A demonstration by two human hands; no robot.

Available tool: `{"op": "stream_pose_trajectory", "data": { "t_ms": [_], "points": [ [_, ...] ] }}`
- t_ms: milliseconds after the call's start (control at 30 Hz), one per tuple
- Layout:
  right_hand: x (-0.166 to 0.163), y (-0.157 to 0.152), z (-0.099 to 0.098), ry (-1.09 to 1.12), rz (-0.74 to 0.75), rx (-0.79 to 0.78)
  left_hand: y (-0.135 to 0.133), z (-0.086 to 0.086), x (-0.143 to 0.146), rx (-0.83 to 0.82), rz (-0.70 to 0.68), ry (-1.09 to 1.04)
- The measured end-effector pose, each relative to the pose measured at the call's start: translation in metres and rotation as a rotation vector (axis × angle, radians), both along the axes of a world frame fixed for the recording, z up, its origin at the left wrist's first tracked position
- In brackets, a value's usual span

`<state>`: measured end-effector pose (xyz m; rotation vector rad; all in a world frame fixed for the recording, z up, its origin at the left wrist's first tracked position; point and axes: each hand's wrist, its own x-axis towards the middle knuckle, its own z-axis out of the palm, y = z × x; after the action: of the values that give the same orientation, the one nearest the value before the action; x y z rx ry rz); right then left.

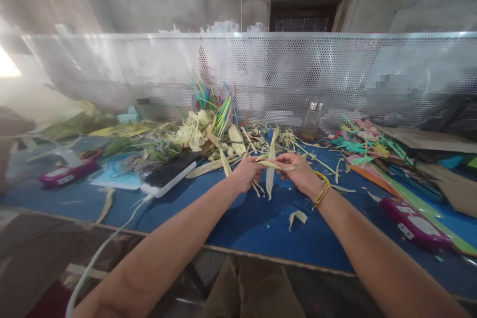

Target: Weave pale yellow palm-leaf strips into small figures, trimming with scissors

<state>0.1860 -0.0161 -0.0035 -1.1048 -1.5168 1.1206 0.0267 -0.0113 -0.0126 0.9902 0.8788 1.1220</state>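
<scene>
Above the blue table (242, 223), my two hands meet over pale, dry strips that look like corn husk. My left hand (246, 173) pinches one end of a crosswise husk strip (271, 164). On the other side, my right hand (296, 169), with a gold bracelet at the wrist, is closed on that strip's other end. A second husk strip (272, 146) runs upright through the middle and crosses the first one. Thin shreds hang below my left fingers. A small curled husk scrap (297, 217) lies on the table nearer to me.
Behind my hands lies a heap of dried husks (194, 131) with coloured stems (223, 114). A glass bottle (313, 119) stands against the perforated metal screen (167, 69). Purple power strips (413, 223) lie on both sides. A white-edged box (169, 179) with a cable sits at left.
</scene>
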Motion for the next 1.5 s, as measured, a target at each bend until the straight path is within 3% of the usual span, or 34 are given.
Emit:
{"op": "stream_pose_trajectory", "data": {
  "t_ms": [667,833,1033,1167,1300,1400,1500],
  "points": [
    [-0.003,0.003,0.0,-0.007,0.037,0.056,0.002,0.0,-0.002,-0.065,-0.092,-0.086],
    [-0.003,0.001,0.002,-0.001,0.0,0.039,0.0,0.002,-0.002,-0.083,-0.07,-0.112],
    [0.012,0.009,0.006,0.102,-0.161,-0.065,-0.005,0.017,-0.013,-0.084,-0.232,-0.371],
    [0.035,0.025,0.005,0.195,-0.279,-0.091,-0.01,0.036,-0.026,0.011,-0.152,-0.547],
    [0.06,0.038,0.005,0.304,-0.39,-0.104,-0.002,0.052,-0.055,0.112,0.02,-0.774],
    [0.067,0.039,0.008,0.346,-0.333,-0.126,0.008,0.053,-0.074,0.134,0.12,-0.91],
    [0.057,0.032,0.011,0.334,-0.176,-0.168,0.01,0.044,-0.067,-0.007,0.0,-0.711]
  ]
}}
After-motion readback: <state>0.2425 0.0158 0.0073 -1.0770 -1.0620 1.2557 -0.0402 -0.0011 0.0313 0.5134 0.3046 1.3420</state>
